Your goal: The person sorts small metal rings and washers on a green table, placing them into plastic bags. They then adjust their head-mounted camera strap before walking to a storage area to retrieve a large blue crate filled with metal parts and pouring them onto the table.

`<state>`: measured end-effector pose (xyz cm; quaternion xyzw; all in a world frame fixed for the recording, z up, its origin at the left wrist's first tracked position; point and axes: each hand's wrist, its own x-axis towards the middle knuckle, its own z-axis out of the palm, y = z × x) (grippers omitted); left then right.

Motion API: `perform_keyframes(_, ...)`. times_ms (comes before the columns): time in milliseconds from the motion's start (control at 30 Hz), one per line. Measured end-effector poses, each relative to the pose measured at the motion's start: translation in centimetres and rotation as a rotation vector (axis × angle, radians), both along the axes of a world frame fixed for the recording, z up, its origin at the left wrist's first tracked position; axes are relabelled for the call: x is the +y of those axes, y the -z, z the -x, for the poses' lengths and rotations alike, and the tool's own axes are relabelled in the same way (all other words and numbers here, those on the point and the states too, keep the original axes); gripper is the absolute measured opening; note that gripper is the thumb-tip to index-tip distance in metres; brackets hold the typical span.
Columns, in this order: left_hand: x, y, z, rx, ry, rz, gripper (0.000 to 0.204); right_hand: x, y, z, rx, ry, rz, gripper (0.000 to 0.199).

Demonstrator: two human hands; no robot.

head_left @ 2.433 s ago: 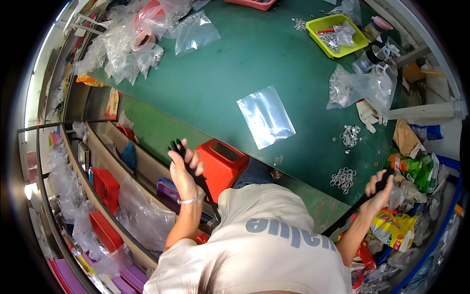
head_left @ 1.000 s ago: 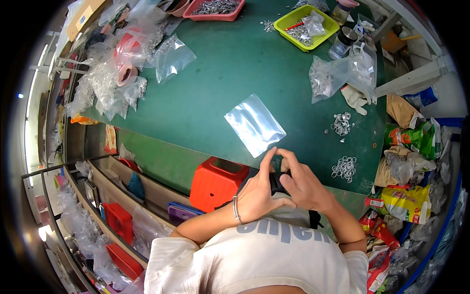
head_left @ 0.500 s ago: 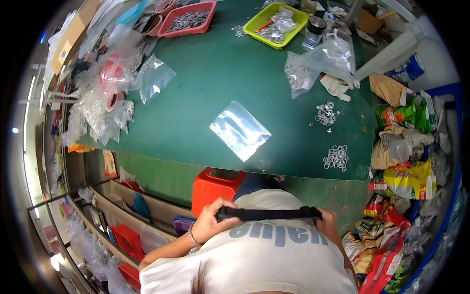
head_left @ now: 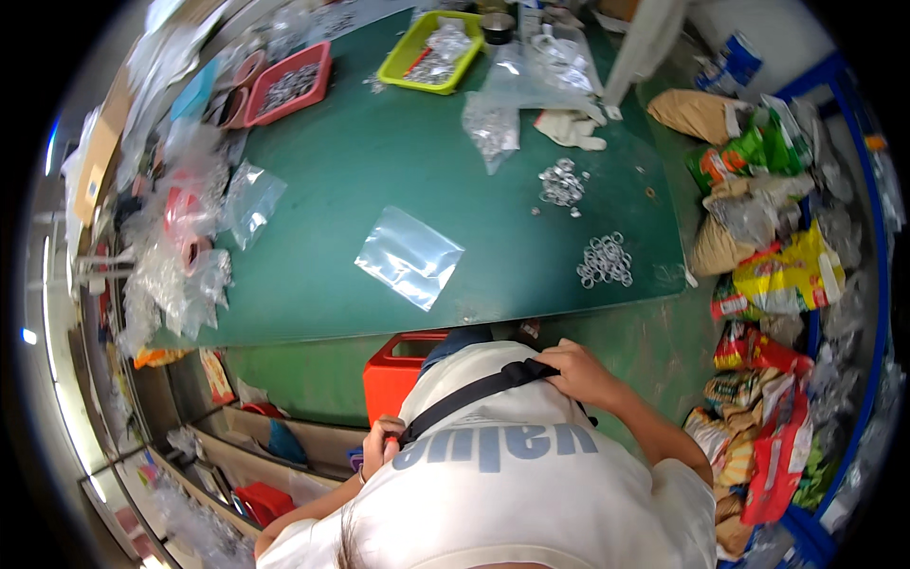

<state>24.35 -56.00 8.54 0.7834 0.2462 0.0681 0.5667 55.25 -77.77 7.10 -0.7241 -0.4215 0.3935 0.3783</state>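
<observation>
A black strap [head_left: 474, 391] runs slantwise across the front of my white shirt at the waist. Its right end is pinched in my right hand [head_left: 576, 373], which sits higher. My left hand [head_left: 381, 444] is closed at the lower left end, where a small reddish-orange spot shows by the fingers; I cannot make out what it is. In front of me a flat clear plastic bag [head_left: 409, 258] lies on the green table [head_left: 332, 199]. To its right are a heap of metal rings [head_left: 605, 262] and, farther back, a pile of small metal pieces [head_left: 562, 185].
At the back stand a pink tray [head_left: 289, 83] and a yellow-green tray [head_left: 431, 55] of metal parts. Filled plastic bags [head_left: 175, 275] crowd the left edge. A white glove [head_left: 572, 129] lies far right. A red stool [head_left: 391, 379] is under the table edge; packed sacks [head_left: 777, 275] line the right.
The view has turned, so the table appears shifted left. My right hand has come up and inward with its end of the strap, while the left has dropped; the strap now slants.
</observation>
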Motion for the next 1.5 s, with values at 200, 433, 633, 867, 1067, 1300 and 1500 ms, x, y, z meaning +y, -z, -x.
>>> perform_keyframes(200, -1.0, 2.0, 0.0, -0.002, -0.167, 0.362, 0.017, -9.0, 0.9, 3.3, -0.06, 0.263, 0.177, 0.019)
perform_keyframes(433, -0.7, 6.2, 3.3, 0.106, 0.005, 0.216, 0.021, -17.6, 7.4, 8.3, 0.071, 0.562, 0.196, 0.016)
perform_keyframes(633, -1.8, 0.6, -7.6, 0.307, 0.11, 0.056, 0.024, -19.9, 12.5, 8.8, 0.053, 0.751, 0.361, 0.016)
perform_keyframes(867, -0.6, 8.6, -13.9, 0.272, -0.161, 0.283, 0.013, -15.5, 8.3, 6.4, 0.328, 0.498, 0.143, 0.022)
perform_keyframes(1067, -4.9, -0.4, -18.7, 0.23, 0.676, -0.026, 0.029, -16.8, 3.6, 10.3, 0.392, 0.719, 0.239, 0.022)
perform_keyframes(1300, -3.5, -1.9, -20.7, 0.22, 0.787, 0.032, 0.035, -15.9, 10.0, 10.9, -0.196, 0.748, 0.137, 0.022)
perform_keyframes(1500, -1.9, -1.5, -20.7, 0.211, 0.567, 0.176, 0.026, -11.3, 7.2, 3.4, -0.333, 0.697, -0.01, 0.015)
